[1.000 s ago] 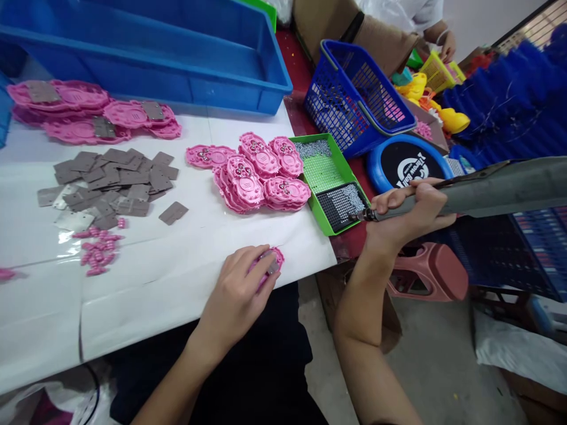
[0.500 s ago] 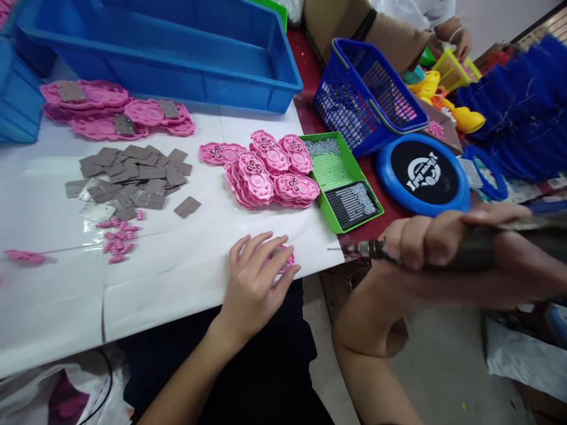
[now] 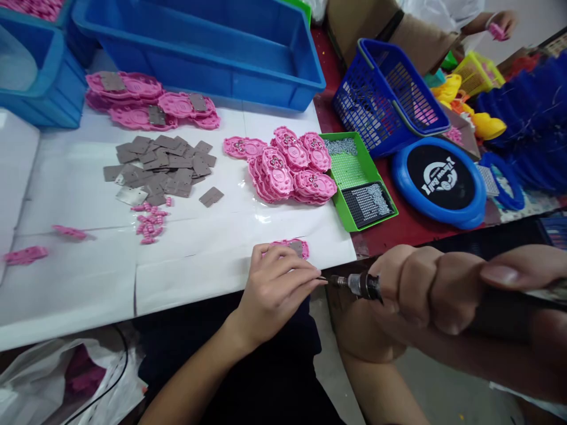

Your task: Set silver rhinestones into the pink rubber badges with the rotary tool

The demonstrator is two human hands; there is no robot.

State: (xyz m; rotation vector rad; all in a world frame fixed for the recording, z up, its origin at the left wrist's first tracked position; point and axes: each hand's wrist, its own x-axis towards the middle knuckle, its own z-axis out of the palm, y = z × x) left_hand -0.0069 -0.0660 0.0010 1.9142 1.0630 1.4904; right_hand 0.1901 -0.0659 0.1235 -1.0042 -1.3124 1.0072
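In my right hand [image 3: 425, 289] is a dark electric screwdriver [image 3: 363, 285], its bit pointing left past the table's front edge. My left hand [image 3: 277, 289] has its fingertips pinched together at the end of that bit; whether a screw is there too is too small to tell. Just behind the left fingers, a pink plastic casing [image 3: 303, 247] with a grey metal plate [image 3: 296, 248] on it lies on the table, partly hidden by the hand. Stacked pink casings with screws in them [image 3: 277, 171] stand beyond. A green tray [image 3: 348, 171] beside them holds small screws [image 3: 378, 200].
Grey metal plates [image 3: 172, 165] and small pink parts [image 3: 150, 224] lie in piles on the left. More pink casings [image 3: 133, 88] sit before a large blue bin [image 3: 199, 71]. A blue basket [image 3: 367, 106] and a round blue disc [image 3: 438, 180] stand right. Another person's hand [image 3: 505, 23] shows far right.
My left hand has come off the pink casing and moved right, its fingers closing at the bit. The screwdriver has moved lower and nearer to it. The view has shifted left.
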